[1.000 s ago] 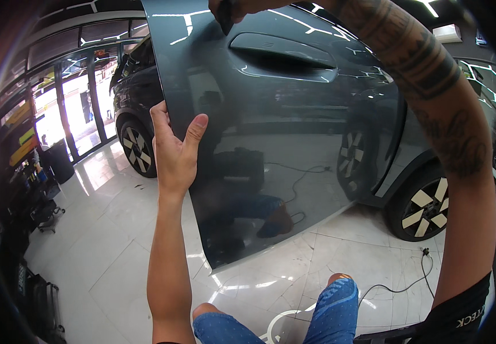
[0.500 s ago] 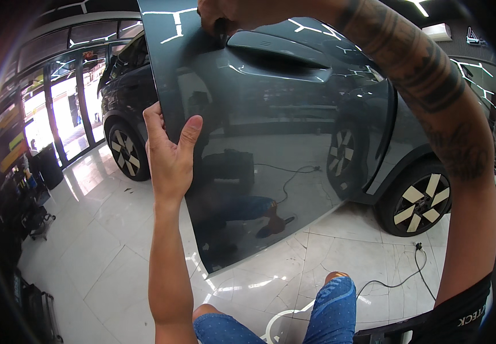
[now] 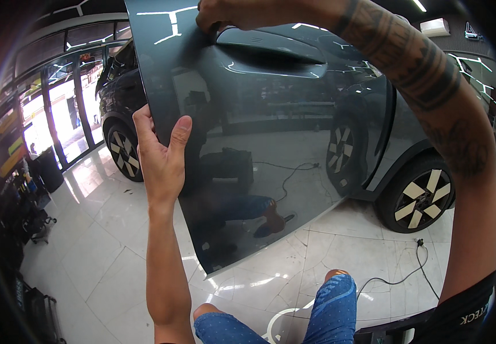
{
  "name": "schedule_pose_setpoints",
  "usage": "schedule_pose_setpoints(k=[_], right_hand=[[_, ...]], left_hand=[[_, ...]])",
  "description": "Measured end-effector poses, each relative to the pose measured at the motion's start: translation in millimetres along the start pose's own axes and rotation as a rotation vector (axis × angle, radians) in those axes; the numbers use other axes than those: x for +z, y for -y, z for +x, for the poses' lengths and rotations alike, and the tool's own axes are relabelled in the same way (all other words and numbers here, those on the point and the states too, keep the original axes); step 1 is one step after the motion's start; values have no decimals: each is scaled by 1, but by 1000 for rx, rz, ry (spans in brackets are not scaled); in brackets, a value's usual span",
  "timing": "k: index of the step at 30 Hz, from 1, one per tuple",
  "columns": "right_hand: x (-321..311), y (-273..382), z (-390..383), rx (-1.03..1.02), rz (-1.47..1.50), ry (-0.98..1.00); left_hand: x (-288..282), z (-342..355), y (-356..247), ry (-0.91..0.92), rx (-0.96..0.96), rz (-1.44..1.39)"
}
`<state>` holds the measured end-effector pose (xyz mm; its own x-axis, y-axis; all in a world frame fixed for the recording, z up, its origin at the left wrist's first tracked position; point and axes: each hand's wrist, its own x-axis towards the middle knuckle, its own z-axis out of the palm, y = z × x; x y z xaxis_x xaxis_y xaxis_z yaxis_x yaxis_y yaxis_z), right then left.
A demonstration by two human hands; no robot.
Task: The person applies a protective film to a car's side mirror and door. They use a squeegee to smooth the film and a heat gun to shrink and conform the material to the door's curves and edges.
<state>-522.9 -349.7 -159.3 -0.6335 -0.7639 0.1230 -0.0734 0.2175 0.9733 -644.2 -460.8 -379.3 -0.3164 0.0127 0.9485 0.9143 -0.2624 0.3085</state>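
A glossy dark grey car door (image 3: 259,137) stands swung open in front of me. My left hand (image 3: 163,155) grips its free vertical edge, with the thumb lying on the outer face and the fingers wrapped behind. Up at the top, my right hand (image 3: 225,16) presses against the outer panel at the left end of the recessed door handle (image 3: 268,46). Its fingers are curled down, and whatever they hold is hidden under the hand. Reflections of the floor, a wheel and my legs show in the paint.
The car's front wheel (image 3: 423,200) is at the right and its rear wheel (image 3: 123,152) at the left behind the door. A black cable (image 3: 394,282) lies on the pale tiled floor (image 3: 110,252). Dark equipment (image 3: 33,200) lines the left side, near glass doors (image 3: 59,109).
The door's free edge has shifted slightly left in view, along with my left hand. My right hand has slid a little rightward over the panel, closer to the handle's end.
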Motion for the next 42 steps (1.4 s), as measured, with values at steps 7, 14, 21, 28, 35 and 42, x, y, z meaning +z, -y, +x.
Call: schedule_pose_setpoints(k=[7,14,21,28,35,42], right_hand=[[-1,-7,-2,26,20,21],[5,-8,-7,77,30,-28],[6,-12,-13,225,69,10],[-1,-32,-6,279,246,272],[-16,-27,-23,172,148,-19],[-12,-8,-9,186,126,76]], left_hand=[[4,-1,0,-48,-43,47],[2,-1,5,-40,-15,118],[2,-2,3,-34,-26,74],[1,-1,2,-6,-24,55],[10,-2,-1,-4,-17,-17],[3,0,-3,-8,-1,-26]])
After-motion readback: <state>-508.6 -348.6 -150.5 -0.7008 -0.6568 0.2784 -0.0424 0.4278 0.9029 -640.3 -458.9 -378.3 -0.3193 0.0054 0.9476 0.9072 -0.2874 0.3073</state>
